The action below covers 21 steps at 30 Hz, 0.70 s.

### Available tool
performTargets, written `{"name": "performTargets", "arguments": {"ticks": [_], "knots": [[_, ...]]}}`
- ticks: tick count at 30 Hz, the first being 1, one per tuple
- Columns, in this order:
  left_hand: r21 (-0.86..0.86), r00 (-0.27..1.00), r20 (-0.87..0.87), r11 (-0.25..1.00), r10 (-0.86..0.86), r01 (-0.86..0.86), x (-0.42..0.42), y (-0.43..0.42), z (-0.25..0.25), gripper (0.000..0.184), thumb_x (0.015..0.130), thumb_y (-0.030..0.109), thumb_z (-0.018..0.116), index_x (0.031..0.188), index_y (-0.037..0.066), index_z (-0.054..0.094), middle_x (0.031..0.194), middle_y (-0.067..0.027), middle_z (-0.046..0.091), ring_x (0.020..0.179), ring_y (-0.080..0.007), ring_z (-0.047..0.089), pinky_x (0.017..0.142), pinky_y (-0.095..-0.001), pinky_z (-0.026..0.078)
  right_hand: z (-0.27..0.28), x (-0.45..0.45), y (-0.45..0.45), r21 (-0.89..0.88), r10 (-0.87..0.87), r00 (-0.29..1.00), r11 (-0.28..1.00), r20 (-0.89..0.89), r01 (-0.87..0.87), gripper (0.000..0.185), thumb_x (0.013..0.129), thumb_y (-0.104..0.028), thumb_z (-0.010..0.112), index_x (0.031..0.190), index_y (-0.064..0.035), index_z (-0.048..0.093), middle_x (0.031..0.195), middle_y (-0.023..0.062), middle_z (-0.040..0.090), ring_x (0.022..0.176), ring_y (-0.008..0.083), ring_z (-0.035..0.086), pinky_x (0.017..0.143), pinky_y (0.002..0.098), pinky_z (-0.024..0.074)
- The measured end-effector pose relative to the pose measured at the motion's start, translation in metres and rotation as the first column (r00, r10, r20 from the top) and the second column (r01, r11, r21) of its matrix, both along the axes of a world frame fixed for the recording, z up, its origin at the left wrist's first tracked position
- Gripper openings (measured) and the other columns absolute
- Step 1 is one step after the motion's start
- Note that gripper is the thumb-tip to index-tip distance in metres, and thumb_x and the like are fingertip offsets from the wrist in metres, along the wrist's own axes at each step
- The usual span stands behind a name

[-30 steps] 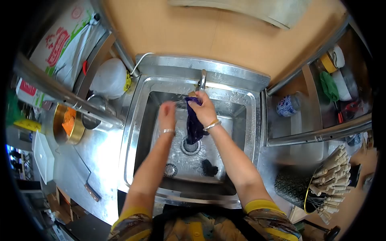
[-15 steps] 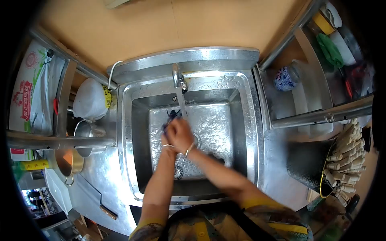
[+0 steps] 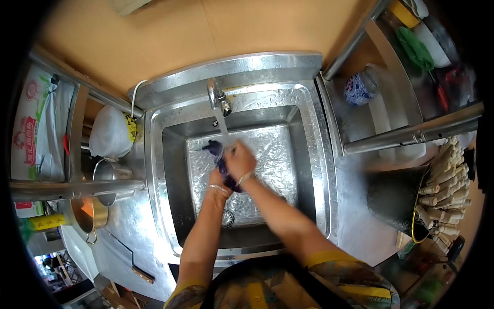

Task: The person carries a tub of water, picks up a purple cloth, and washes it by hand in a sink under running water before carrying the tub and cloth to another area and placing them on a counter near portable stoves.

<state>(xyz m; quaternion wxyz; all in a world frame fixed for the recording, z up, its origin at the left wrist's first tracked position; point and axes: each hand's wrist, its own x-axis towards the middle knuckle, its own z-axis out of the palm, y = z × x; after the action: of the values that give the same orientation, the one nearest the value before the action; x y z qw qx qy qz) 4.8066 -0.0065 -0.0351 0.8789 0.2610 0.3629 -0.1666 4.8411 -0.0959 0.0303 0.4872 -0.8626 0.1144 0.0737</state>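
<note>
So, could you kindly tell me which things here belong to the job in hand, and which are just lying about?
In use: purple cloth, running tap, steel sink.
Apparently just lying about: wooden-handled tool, brass-coloured pot, blue-and-white jar, black container.

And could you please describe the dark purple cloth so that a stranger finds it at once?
Find the large rectangular steel sink, then its curved metal tap. Below that tap, the left hand and right hand grip the crumpled dark purple cloth. Its purple stands out against the bare silvery metal around it.
</note>
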Motion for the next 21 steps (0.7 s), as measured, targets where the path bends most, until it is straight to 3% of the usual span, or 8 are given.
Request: {"name": "performTargets", "arguments": {"ticks": [5,7,8,13,15,17,18,21], "knots": [[-0.111,0.937,0.332,0.982,-0.109,0.153,-0.006,0.046,-0.068,0.030,0.086,0.032,0.042,0.093,0.006,0.055,0.084,-0.0067,0.057,0.079,-0.0210,0.055,0.069,-0.0328,0.046,0.026,-0.057,0.013,0.073,0.215,0.864,0.958,0.455,-0.277,0.017,0.073,-0.020,0.055,0.086,-0.0090,0.054,0.078,0.0147,0.058,0.072,0.0343,0.057,0.061,0.0422,0.0439],[-0.649,0.821,0.492,0.506,-0.291,0.568,0.022,0.050,-0.044,0.026,0.086,0.031,0.046,0.091,0.008,0.056,0.081,-0.0051,0.057,0.079,-0.0190,0.055,0.069,-0.0313,0.046,0.020,-0.062,0.014,0.070,0.068,0.721,0.985,0.690,-0.160,0.016,0.072,-0.021,0.057,0.080,-0.0088,0.054,0.075,0.0148,0.057,0.070,0.0338,0.057,0.059,0.0431,0.0431],[-0.022,0.942,0.306,0.988,-0.139,0.153,0.013,0.028,-0.040,0.023,0.085,0.029,0.048,0.090,0.008,0.057,0.081,-0.0052,0.059,0.080,-0.0186,0.056,0.071,-0.0312,0.046,-0.013,-0.048,0.013,-0.005,0.087,0.943,0.996,0.320,-0.091,0.018,0.076,-0.026,0.055,0.077,-0.0080,0.053,0.074,0.0160,0.056,0.069,0.0348,0.056,0.059,0.0430,0.0430],[-0.080,0.984,0.174,0.995,-0.048,0.063,0.006,0.007,-0.011,0.027,0.088,0.031,0.043,0.093,0.007,0.055,0.089,-0.0053,0.058,0.080,-0.0193,0.055,0.073,-0.0316,0.045,-0.015,-0.035,0.006,0.000,0.066,0.950,0.998,0.305,-0.069,0.026,0.081,-0.029,0.051,0.070,-0.0054,0.053,0.074,0.0159,0.054,0.072,0.0330,0.055,0.061,0.0400,0.0427],[-0.508,0.915,0.378,0.795,-0.139,0.331,0.002,0.034,-0.047,0.026,0.087,0.030,0.048,0.089,0.005,0.055,0.078,-0.0048,0.056,0.069,-0.0177,0.053,0.063,-0.0293,0.044,-0.025,-0.060,0.025,-0.067,0.072,0.935,0.996,0.349,-0.052,0.022,0.077,-0.028,0.053,0.073,-0.0068,0.054,0.075,0.0162,0.055,0.073,0.0333,0.055,0.063,0.0395,0.0436],[0.140,0.930,0.312,0.977,-0.196,0.159,-0.007,0.016,-0.041,0.023,0.086,0.026,0.051,0.086,0.004,0.056,0.078,-0.0044,0.058,0.072,-0.0170,0.055,0.065,-0.0284,0.046,-0.021,-0.059,0.008,0.044,0.001,0.977,0.999,0.215,-0.011,0.020,0.074,-0.028,0.056,0.077,-0.0079,0.057,0.078,0.0175,0.058,0.075,0.0347,0.056,0.068,0.0400,0.0445],[0.018,0.990,0.099,0.995,-0.102,0.101,-0.003,-0.003,0.019,0.022,0.085,0.025,0.053,0.086,0.003,0.056,0.082,-0.0040,0.059,0.076,-0.0163,0.056,0.070,-0.0287,0.047,-0.040,-0.043,-0.005,0.240,-0.244,0.966,0.946,0.080,0.219,0.027,0.075,-0.032,0.056,0.086,-0.0076,0.059,0.082,0.0180,0.060,0.077,0.0367,0.056,0.069,0.0411,0.0444],[0.262,0.925,0.186,0.924,-0.332,0.279,-0.007,-0.004,0.081,0.018,0.078,0.008,0.060,0.094,0.008,0.053,0.081,0.0000,0.057,0.070,-0.0103,0.055,0.066,-0.0231,0.045,-0.078,-0.015,-0.068,0.653,0.312,0.811,0.749,-0.494,0.110,0.033,0.083,-0.028,0.051,0.106,-0.0042,0.054,0.099,0.0081,0.059,0.089,0.0171,0.056,0.073,0.0342,0.0456]]}}
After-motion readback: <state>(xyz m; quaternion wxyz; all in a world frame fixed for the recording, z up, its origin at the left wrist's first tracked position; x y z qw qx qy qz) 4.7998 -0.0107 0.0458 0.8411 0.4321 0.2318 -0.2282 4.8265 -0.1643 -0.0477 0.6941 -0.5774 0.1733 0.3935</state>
